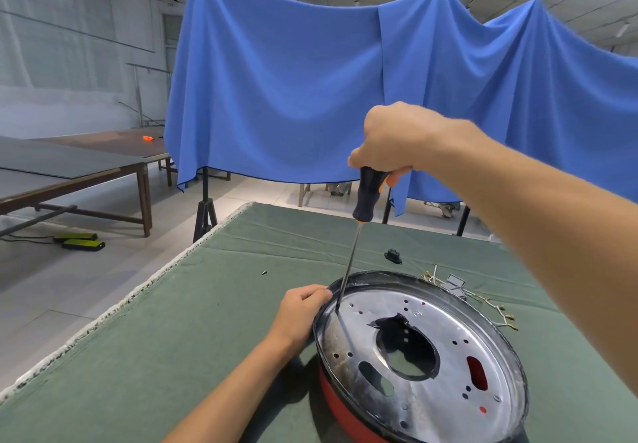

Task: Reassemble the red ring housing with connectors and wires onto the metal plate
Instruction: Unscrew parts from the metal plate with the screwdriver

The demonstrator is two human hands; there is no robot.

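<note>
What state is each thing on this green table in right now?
Screwdriver: nearly upright, tip on the plate.
Metal plate: lying on the red ring housing.
Right hand: grips the screwdriver handle.
Left hand: holds the plate's rim.
Wires: loose behind the plate.
Black connector: lying loose.

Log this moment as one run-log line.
right hand: grips screwdriver, tip at metal plate edge | left hand: holds plate rim | red ring housing: under plate | wires: on cloth, behind plate
</note>
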